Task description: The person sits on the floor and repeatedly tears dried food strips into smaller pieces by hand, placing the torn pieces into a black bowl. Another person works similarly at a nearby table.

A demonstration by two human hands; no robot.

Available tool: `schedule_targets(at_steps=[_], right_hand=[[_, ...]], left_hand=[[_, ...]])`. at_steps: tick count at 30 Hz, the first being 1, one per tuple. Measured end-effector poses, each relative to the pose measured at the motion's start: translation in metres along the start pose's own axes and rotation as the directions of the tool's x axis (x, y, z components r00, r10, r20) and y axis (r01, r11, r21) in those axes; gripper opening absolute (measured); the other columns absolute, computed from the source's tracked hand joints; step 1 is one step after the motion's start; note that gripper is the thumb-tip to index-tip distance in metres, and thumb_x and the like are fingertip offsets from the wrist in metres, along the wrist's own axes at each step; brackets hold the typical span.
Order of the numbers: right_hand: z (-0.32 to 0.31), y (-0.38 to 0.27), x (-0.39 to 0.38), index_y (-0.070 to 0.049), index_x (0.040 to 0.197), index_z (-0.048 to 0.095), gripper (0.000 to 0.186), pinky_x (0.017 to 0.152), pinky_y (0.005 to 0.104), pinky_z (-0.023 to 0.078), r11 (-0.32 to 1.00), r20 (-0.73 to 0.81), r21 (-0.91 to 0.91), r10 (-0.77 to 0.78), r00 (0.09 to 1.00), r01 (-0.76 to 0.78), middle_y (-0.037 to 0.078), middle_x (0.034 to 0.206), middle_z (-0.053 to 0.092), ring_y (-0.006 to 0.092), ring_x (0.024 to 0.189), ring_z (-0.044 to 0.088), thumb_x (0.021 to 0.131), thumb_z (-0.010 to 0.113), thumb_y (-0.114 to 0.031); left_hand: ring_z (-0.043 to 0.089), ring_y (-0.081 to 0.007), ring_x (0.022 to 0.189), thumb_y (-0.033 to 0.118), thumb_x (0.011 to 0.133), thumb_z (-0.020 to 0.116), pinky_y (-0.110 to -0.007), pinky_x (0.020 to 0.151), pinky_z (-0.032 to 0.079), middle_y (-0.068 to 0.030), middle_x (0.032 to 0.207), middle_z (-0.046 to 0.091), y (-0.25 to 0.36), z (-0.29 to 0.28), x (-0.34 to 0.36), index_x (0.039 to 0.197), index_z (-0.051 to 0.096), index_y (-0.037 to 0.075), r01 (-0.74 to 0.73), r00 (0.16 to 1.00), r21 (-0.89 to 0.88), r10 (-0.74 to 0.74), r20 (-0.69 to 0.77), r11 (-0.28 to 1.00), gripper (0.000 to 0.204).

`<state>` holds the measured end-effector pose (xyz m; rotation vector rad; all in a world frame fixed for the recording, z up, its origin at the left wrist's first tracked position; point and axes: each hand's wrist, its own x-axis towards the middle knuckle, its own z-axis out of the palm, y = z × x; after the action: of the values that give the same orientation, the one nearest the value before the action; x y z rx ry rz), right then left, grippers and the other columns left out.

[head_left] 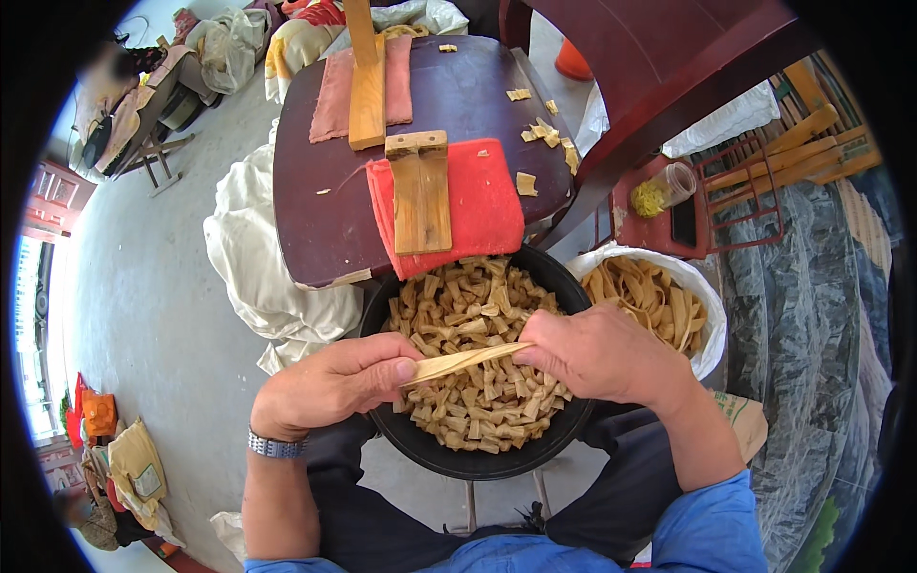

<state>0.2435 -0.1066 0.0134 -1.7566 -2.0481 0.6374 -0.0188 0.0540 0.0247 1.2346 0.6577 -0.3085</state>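
Observation:
Between my two hands a pale yellow tofu skin strip (460, 363) is stretched and looks twisted lengthwise. My left hand (358, 377), with a metal watch on the wrist, pinches one end; my right hand (602, 355) grips the other. Beneath the strip stands a black round tub (482, 466) filled with short knotted tofu skin pieces (482, 420). To its right, a white sack (712, 334) with a rolled-down rim holds long loose tofu skin strips (650, 291).
A dark red chair (320, 220) stands ahead, its seat carrying a red cloth (492, 205), a notched wooden block (420, 196), a wooden stand (367, 105) and scraps. White cloth (253, 248) lies at left. A jar (669, 186) and phone (684, 222) are at right. Two other people are at far left.

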Motion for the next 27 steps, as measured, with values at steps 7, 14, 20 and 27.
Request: schedule_targets(at_steps=[7,14,20,27], right_hand=[[0.02,-0.009,0.013,-0.004,0.113,0.055,0.035,0.07,0.0416,0.051,0.823,0.406,0.504,0.041,0.913,-0.261,0.015,0.086,0.066,0.0318,0.083,0.068,0.102,0.063,-0.036],[0.006,0.004,0.007,-0.004,0.102,0.061,0.035,0.063,0.0302,0.05,0.72,0.564,0.599,-0.068,0.823,-0.351,0.005,0.08,0.063,0.0136,0.069,0.061,0.106,0.056,-0.039],[0.002,-0.002,0.011,-0.004,0.095,0.056,0.037,0.055,0.0239,0.039,0.367,0.541,0.767,0.071,0.838,-0.527,-0.003,0.072,0.044,0.007,0.063,0.043,0.11,0.049,-0.037],[0.007,0.003,0.015,-0.007,0.094,0.054,0.033,0.043,0.0219,0.036,0.17,0.52,0.82,0.178,0.836,-0.546,-0.002,0.068,0.046,0.0058,0.049,0.045,0.11,0.048,-0.036]], left_hand=[[0.05,-0.0096,0.071,0.029,0.109,0.053,-0.026,0.065,0.044,0.0003,0.079,0.054,-0.002,0.022,0.025,0.108,0.062,0.005,-0.153,0.988,0.258,0.151,0.031,0.954,0.026],[0.05,-0.0098,0.07,0.029,0.108,0.055,-0.027,0.065,0.045,0.0004,0.074,0.053,-0.002,0.019,0.014,0.11,0.065,0.004,-0.118,0.993,0.306,0.117,0.021,0.945,0.027],[0.049,-0.0075,0.065,0.023,0.106,0.059,-0.024,0.059,0.043,0.0019,0.077,0.056,-0.001,0.012,0.003,0.115,0.067,0.001,-0.134,0.975,0.149,0.158,-0.156,0.98,0.025],[0.061,-0.0076,0.073,0.011,0.103,0.063,-0.024,0.066,0.053,0.0002,0.083,0.065,-0.008,0.006,0.01,0.116,0.07,-0.002,-0.386,0.853,-0.044,0.338,-0.397,0.922,0.02]])
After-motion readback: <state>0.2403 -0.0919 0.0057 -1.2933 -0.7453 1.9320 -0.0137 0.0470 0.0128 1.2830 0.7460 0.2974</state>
